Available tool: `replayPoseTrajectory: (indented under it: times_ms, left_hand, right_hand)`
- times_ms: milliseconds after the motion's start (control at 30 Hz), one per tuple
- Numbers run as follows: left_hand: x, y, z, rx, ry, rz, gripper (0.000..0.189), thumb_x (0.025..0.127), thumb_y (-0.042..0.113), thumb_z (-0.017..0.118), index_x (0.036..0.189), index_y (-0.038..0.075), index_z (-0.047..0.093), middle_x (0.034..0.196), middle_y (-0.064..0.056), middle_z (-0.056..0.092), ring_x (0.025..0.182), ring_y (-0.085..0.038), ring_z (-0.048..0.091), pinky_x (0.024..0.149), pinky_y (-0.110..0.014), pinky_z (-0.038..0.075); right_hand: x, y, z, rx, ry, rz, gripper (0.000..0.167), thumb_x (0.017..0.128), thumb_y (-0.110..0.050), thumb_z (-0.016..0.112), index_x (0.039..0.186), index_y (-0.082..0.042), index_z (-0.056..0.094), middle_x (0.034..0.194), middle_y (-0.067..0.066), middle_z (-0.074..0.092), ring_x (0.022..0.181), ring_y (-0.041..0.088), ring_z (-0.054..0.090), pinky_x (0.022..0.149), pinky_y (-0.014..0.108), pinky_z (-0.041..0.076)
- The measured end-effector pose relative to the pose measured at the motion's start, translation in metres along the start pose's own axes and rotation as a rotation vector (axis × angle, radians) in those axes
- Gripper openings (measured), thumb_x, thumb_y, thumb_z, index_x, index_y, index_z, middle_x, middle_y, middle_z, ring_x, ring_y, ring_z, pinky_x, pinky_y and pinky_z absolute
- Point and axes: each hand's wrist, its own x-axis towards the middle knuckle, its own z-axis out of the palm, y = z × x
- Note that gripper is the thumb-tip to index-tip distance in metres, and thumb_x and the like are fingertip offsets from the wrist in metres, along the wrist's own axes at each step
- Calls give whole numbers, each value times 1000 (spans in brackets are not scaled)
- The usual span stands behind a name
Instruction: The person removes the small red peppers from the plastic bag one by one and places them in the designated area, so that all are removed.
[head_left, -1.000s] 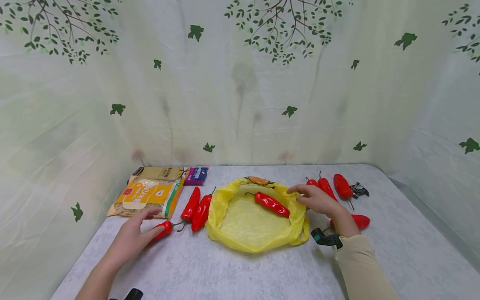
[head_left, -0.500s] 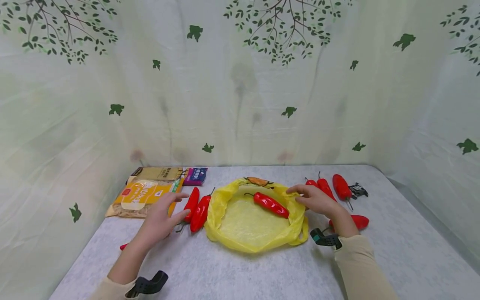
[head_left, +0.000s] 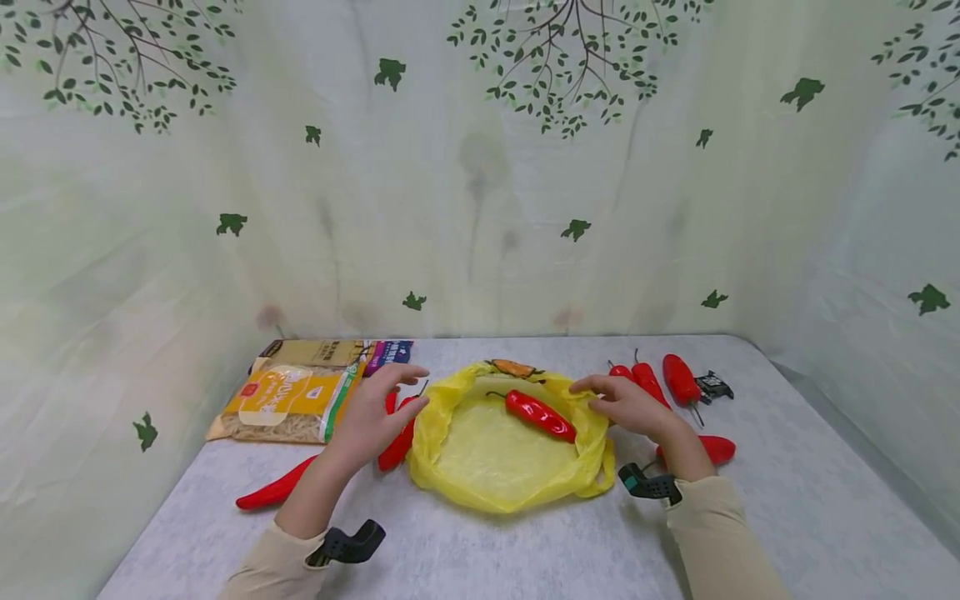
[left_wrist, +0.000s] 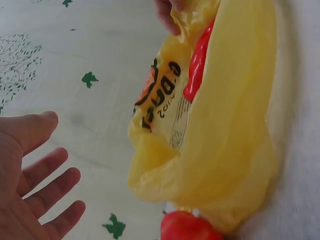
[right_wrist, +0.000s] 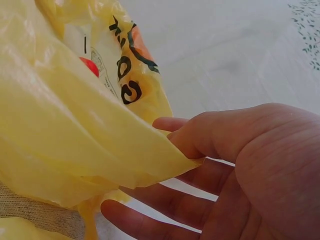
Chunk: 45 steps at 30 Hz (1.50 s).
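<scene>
A yellow plastic bag (head_left: 487, 467) lies with its mouth spread open on the table, and one shiny red pepper (head_left: 540, 415) rests inside it. My right hand (head_left: 633, 407) pinches the bag's right rim between thumb and fingers, which the right wrist view shows closely. My left hand (head_left: 375, 421) is held above the table just left of the bag, its fingers loosely extended and holding nothing. Red peppers (head_left: 397, 446) lie beneath and beside it, partly hidden by the hand. Another long red pepper (head_left: 276, 486) sits left of my left wrist.
Food packets (head_left: 288, 400) lie at the back left, a purple packet (head_left: 390, 354) beside them. Several red peppers (head_left: 681, 381) are spread right of the bag, near a small black packet (head_left: 714, 386). A leaf-patterned curtain (head_left: 480, 208) stands behind the table.
My left hand has let go of the long red pepper, leaving it at the left, and moved right and forward toward the bag. My right hand keeps its hold on the rim.
</scene>
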Motion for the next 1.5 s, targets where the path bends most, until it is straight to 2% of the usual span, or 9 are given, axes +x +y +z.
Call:
replayPoseTrajectory:
  times_ms: [233,433,633,867,1167,1333,1500]
  left_hand:
    - [15,11,18,-110,-74,13,38,91,16,72,128,14,62,128,-6,64,118,-27,61,100,-51,53]
    - [24,21,35,-138,-155,23,41,91,16,72,131,11,61,132,-5,63,120,-27,60,104,-53,51]
    - [35,24,48,-160,-220,19,45,91,17,73,134,13,59,134,-2,62,123,-22,59,106,-48,51]
    - [45,26,63,-202,-294,30,46,92,16,71,136,12,57,137,-6,60,126,-30,58,106,-51,50]
    - [57,29,87,-309,-401,111,40,92,12,70,131,9,62,133,-13,64,125,-37,58,107,-56,47]
    - [61,30,99,-282,-426,136,40,92,13,71,131,6,62,135,-14,63,125,-37,57,108,-57,45]
    - [64,29,110,-194,-454,109,42,93,18,70,133,9,62,137,-5,63,128,-29,56,111,-50,45]
  right_hand:
    - [1,0,-1,-8,-1,-4,33,97,-16,60,130,-16,63,142,13,56,111,22,60,87,36,60]
    - [1,0,-2,1,-5,7,33,98,-15,59,130,-16,63,142,13,56,112,23,60,87,36,60]
    - [1,1,-1,-9,-7,-1,33,98,-16,59,130,-16,63,142,13,56,112,23,60,87,36,60]
    - [1,-1,-2,-19,-8,0,33,99,-15,57,131,-16,63,143,14,55,112,24,60,89,37,60]
    - [2,3,-1,-9,-11,0,31,98,-16,58,129,-18,64,143,13,56,115,25,59,88,36,60]
    - [2,2,-2,-13,-7,-7,32,98,-17,58,130,-17,64,143,13,56,114,25,60,88,37,60]
    - [1,3,-2,-12,-14,-18,32,99,-17,58,130,-16,63,143,13,56,116,25,60,89,38,60]
